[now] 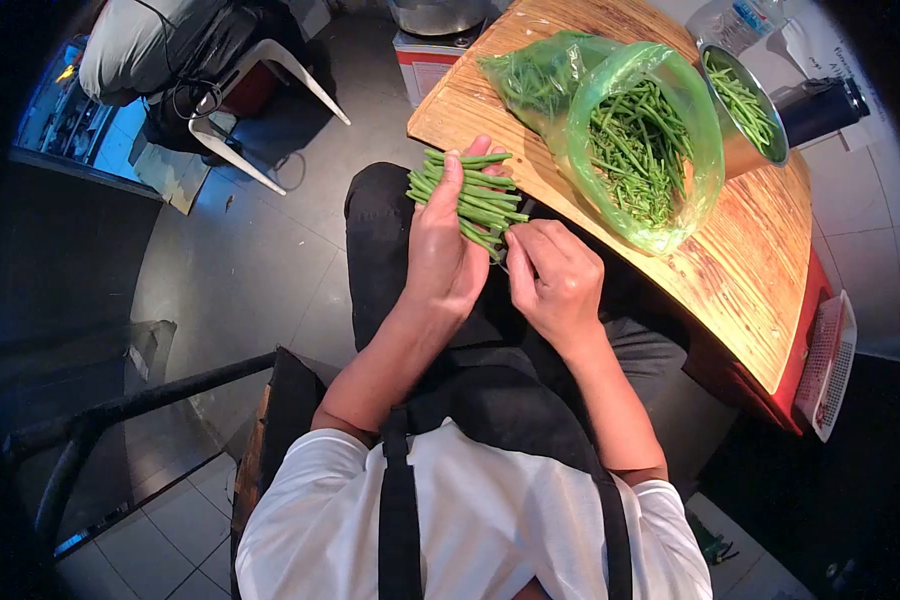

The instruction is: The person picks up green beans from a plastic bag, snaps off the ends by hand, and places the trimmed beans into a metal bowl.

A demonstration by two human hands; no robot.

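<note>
A bunch of cut green beans (pixel 475 195) lies across the palm of my left hand (pixel 440 240), with the thumb pressed over it. The beans point sideways, their ends roughly lined up on the right. My right hand (pixel 558 275) is closed in a pinch at the lower right ends of the bunch. Whatever sits between those fingertips is too small to make out. Both hands are above my lap, left of the wooden table. An open green plastic bag (pixel 705 130) on the table holds many more green beans (pixel 638 145).
A metal container (pixel 778 148) with green beans stands behind the bag on the wooden table (pixel 745 300). Beside it lies a dark cylinder (pixel 820 108). A white plastic basket (pixel 828 365) is at the table's right side. Another person sits on a white chair (pixel 270 60) upper left.
</note>
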